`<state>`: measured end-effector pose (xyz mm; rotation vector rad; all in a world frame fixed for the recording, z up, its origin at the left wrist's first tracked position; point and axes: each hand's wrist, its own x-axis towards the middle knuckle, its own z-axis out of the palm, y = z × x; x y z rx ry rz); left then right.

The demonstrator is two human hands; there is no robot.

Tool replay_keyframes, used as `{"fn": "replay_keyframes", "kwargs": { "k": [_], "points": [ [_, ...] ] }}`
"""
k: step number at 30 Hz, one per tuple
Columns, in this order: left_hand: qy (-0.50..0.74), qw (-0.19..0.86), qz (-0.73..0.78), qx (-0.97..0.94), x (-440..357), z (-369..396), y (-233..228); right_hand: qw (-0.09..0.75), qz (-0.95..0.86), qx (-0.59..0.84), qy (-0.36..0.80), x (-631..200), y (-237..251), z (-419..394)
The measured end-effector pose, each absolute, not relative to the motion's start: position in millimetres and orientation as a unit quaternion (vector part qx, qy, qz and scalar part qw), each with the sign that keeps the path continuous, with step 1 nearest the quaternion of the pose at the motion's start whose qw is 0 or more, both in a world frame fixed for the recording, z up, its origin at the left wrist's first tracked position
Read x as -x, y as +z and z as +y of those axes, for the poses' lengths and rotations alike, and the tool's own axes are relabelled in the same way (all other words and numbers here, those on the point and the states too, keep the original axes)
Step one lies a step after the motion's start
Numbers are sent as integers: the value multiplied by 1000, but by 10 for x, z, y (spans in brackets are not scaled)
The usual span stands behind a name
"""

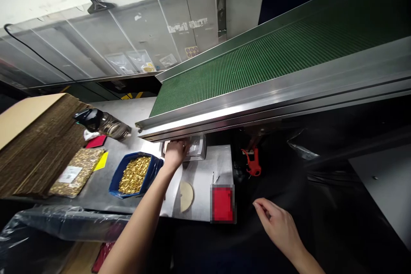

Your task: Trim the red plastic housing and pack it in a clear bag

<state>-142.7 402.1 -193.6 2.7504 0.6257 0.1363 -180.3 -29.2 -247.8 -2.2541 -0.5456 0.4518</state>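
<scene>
Reaching stage, by the look of it: the left hand (176,153) is placed at the clear tray (197,147) by the near end of the green conveyor (224,72), and no finished item can be made out on the worktop (220,158). How much is done or left cannot be read from this view. The blue bin (118,173) is well filled with loose gold pieces (135,174); a clear bag (86,167) of similar bits is laid beside the cardboard stack (48,145). A half-round beige piece (186,197) and a pixelated red item (222,204) are set near the front edge, both untouched. Left hand: fingers bent down at the tray, tips hidden; whether anything is gripped cannot be told. Right hand (279,222): held well apart from the left, fingers curled, thumb pressed to forefinger, no object seen between. The orange tool (253,163) beyond it is not touched.
</scene>
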Motion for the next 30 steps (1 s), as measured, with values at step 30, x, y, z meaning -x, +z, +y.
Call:
{"fn": "replay_keyframes", "kwargs": {
  "k": [30],
  "points": [
    [193,107,380,-898,2201,3963,-1516,260,-253,926,102,1911,-2572,-335]
  ]
}}
